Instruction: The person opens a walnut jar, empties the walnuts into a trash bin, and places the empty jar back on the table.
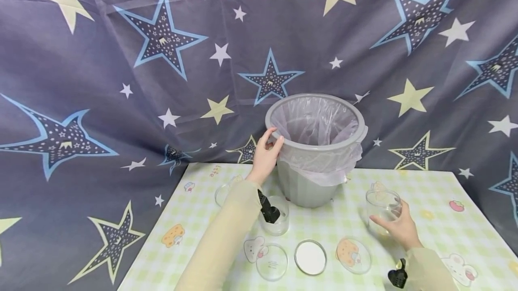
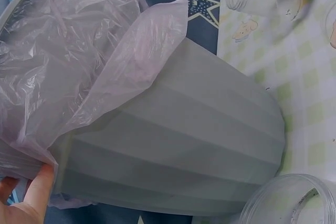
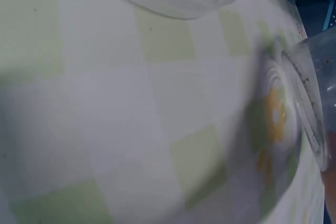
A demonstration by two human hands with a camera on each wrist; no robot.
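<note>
A grey trash can (image 1: 309, 187) stands upright at the back of the table, lined with a translucent pinkish plastic bag (image 1: 319, 122) folded over its rim. My left hand (image 1: 265, 156) grips the can's rim at its left side; in the left wrist view the thumb (image 2: 39, 192) lies against the bag there. To the right of the can, my right hand (image 1: 398, 226) holds a clear jar (image 1: 378, 212) with fingers and thumb round its side. The right wrist view catches only part of this jar (image 3: 320, 66), just over the tablecloth. Whether it touches the cloth I cannot tell.
Another clear jar (image 1: 279, 228) stands below the can, partly hidden by the left wrist camera. A clear round piece (image 1: 220, 194) shows behind the left forearm. Along the front lie a clear disc (image 1: 272, 261), a white rimmed disc (image 1: 310, 258) and a second clear disc (image 1: 360, 257).
</note>
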